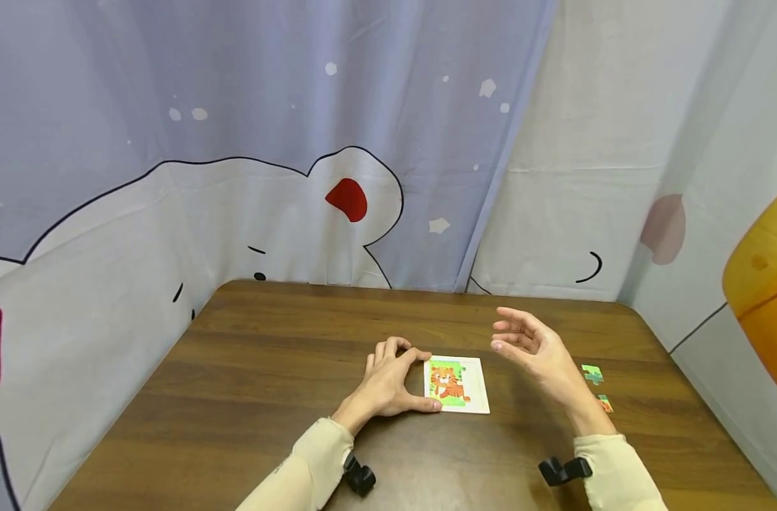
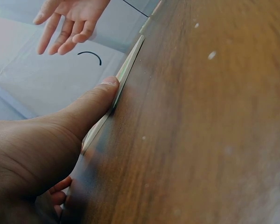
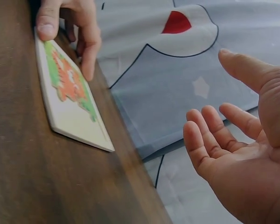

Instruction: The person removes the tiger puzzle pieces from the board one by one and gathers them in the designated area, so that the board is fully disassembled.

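A small white puzzle board (image 1: 479, 389) lies flat on the wooden table, with joined pieces forming an orange tiger on green (image 1: 448, 383) over its left part. White backing shows at its right side. My left hand (image 1: 388, 387) holds the board at its left end, thumb on the near edge and index finger at the far edge. In the left wrist view that thumb (image 2: 95, 100) presses on the board's rim. Raised over the table to the right of the board, my right hand (image 1: 541, 355) has relaxed, spread fingers and holds nothing; its palm (image 3: 252, 172) shows in the right wrist view.
Two loose puzzle pieces lie right of my right hand: a green one (image 1: 592, 374) and an orange-and-green one (image 1: 605, 403), partly hidden by the wrist. The brown table (image 1: 254, 369) meets printed curtains (image 1: 426, 142) behind and at both sides.
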### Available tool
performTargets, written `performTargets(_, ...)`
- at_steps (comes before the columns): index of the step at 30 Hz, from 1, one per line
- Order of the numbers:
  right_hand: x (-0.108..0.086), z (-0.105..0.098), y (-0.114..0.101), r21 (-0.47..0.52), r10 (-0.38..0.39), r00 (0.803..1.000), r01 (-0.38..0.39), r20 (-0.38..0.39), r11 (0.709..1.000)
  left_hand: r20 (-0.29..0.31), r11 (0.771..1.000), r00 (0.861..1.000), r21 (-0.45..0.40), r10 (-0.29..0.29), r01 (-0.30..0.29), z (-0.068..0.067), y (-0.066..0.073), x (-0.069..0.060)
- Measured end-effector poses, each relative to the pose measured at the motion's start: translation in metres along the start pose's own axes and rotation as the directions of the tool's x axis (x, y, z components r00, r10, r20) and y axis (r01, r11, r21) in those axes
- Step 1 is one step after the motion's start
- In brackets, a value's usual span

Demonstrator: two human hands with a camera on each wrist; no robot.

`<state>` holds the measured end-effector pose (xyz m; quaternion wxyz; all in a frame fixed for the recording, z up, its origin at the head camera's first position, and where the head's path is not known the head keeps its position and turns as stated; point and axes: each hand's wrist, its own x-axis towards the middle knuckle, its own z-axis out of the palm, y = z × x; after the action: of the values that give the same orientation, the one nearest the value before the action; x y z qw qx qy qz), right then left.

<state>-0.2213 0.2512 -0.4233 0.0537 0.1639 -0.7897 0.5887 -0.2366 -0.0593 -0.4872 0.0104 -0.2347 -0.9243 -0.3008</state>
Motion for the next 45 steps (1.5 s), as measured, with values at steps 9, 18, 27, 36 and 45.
performTargets(9,-0.004,0.016,0.006,0.019,0.078,0.997,-0.078,0.014,0.997,0.009,1.0,1.0,-0.005,-0.002,0.002,0.001,0.001,-0.002)
performTargets(18,-0.001,0.033,0.023,0.028,0.108,0.992,-0.11,0.071,0.994,-0.008,1.0,1.0,0.003,0.004,-0.004,0.001,0.0,0.001)
performTargets(27,-0.004,0.044,0.039,-0.017,0.17,0.983,-0.169,0.071,0.985,0.003,1.0,1.0,0.0,0.0,0.0,0.001,-0.001,0.0)
performTargets(36,-0.005,0.047,0.045,-0.056,0.166,0.984,-0.162,0.065,0.985,0.003,1.0,1.0,0.002,0.001,-0.001,0.0,0.001,0.0)
performTargets(45,-0.004,0.049,0.049,-0.158,0.149,0.987,-0.138,0.058,0.978,-0.002,1.0,1.0,0.007,0.003,-0.003,0.0,0.001,0.0)
